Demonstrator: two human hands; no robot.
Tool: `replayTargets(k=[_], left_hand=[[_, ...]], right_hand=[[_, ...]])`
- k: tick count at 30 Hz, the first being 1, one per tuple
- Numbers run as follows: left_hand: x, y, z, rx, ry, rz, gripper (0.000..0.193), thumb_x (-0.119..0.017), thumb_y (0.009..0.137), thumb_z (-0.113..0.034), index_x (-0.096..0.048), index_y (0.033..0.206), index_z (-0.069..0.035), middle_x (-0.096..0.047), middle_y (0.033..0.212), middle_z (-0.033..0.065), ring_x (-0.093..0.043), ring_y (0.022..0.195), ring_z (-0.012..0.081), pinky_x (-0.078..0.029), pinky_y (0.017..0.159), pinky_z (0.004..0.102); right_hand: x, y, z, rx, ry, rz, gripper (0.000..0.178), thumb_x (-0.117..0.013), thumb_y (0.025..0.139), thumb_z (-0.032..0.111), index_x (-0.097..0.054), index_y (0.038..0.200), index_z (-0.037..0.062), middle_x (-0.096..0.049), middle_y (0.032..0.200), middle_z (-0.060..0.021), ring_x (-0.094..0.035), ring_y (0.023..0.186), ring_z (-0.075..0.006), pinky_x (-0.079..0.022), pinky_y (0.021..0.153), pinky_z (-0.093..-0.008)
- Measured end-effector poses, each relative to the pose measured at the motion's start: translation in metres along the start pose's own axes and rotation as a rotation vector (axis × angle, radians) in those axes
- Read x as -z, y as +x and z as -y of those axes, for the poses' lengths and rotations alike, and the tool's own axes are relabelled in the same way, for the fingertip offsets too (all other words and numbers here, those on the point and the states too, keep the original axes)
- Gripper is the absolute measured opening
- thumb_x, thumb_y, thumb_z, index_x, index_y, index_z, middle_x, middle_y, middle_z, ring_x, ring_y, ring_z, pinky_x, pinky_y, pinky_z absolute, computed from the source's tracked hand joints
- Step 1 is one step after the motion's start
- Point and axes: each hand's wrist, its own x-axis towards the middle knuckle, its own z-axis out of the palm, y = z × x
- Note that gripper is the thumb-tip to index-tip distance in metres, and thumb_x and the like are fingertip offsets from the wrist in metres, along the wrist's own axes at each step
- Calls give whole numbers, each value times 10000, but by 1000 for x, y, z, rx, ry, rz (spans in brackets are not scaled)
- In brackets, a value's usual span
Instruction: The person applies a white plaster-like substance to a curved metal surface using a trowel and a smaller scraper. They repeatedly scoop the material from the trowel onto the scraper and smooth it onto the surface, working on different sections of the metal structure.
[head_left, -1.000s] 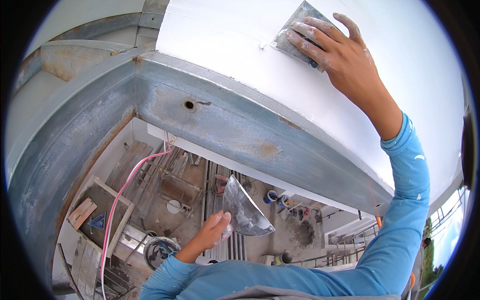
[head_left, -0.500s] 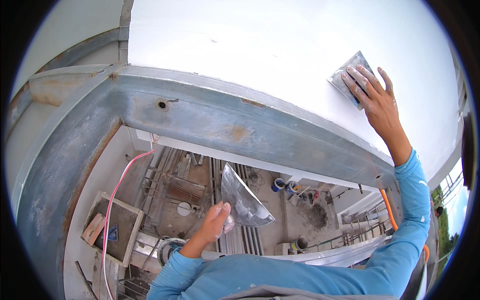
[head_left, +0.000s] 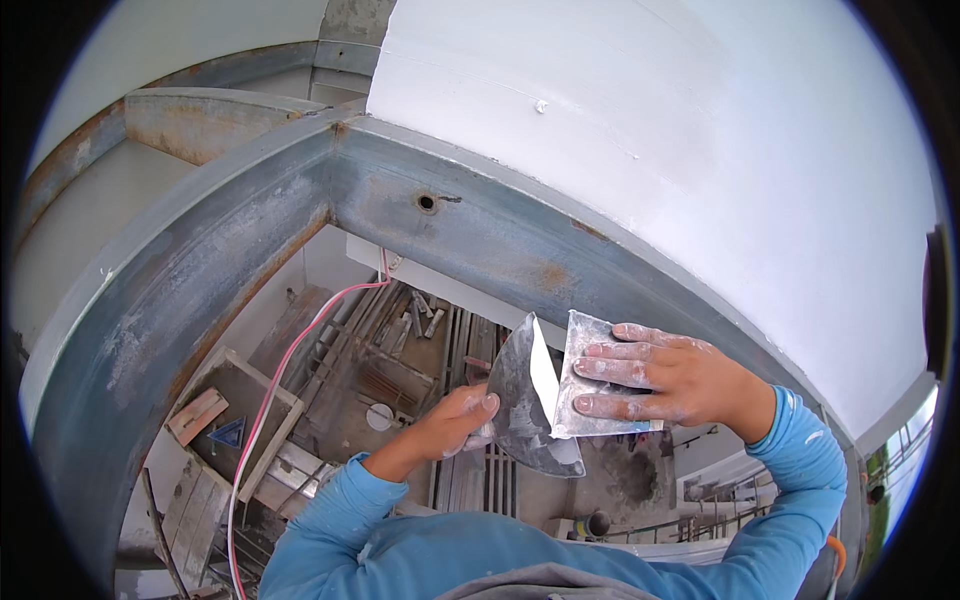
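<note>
Bright, diffuse daylight up here where I work; dimmer, softer view below.
White panel (head_left: 650,120) over me is very bright, near washed out in places; sky patch (head_left: 910,440) at right edge goes pale. Square metal plate (head_left: 585,345) under my right hand (head_left: 668,378) catches a dull sheen. Shadows soft; floor (head_left: 608,490) below sits darker, fine detail there mushy. My left hand (head_left: 450,420) reads fairly sharp. Fisheye bends the steel beam (head_left: 480,220) into a curve; black vignette rounds off the corners, bluish fringe along the rim.
</note>
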Motion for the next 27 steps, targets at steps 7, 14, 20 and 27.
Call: replayTargets(k=[7, 14, 20, 27], left_hand=[[33, -49, -10, -248, -91, -229, 387, -496, 1040, -402, -534, 1034, -17, -504, 640, 48, -428, 467, 119, -338, 446, 258], [50, -77, 24, -103, 35, -305, 446, -407, 1086, -405, -558, 1188, 2, -531, 793, 4, -406, 604, 62, -346, 532, 241], [46, -91, 17, -115, -83, -334, 422, -408, 1084, -397, -556, 1135, -5, -530, 712, 23, -432, 530, 88, -345, 478, 263], [44, -82, 19, -177, 48, -380, 438, -406, 1085, -403, -557, 1160, 2, -543, 769, 12, -436, 575, 71, -360, 511, 248]], right_hand=[[64, 86, -67, -135, -907, -244, 493, -535, 934, 288, -526, 1426, 281, -483, 1502, 41, -433, 1400, -172, -288, 1242, -452], [111, 223, -162, 63, -988, -460, 381, -528, 934, 148, -604, 1307, 130, -587, 1346, -79, -476, 1351, -245, -228, 1211, -513], [119, 262, -174, 16, -1035, -449, 371, -542, 911, 186, -617, 1269, 124, -580, 1361, -71, -464, 1362, -247, -228, 1219, -503], [125, 263, -162, -58, -1020, -353, 296, -527, 920, 153, -665, 1181, 138, -626, 1269, -60, -525, 1290, -218, -245, 1208, -488]])
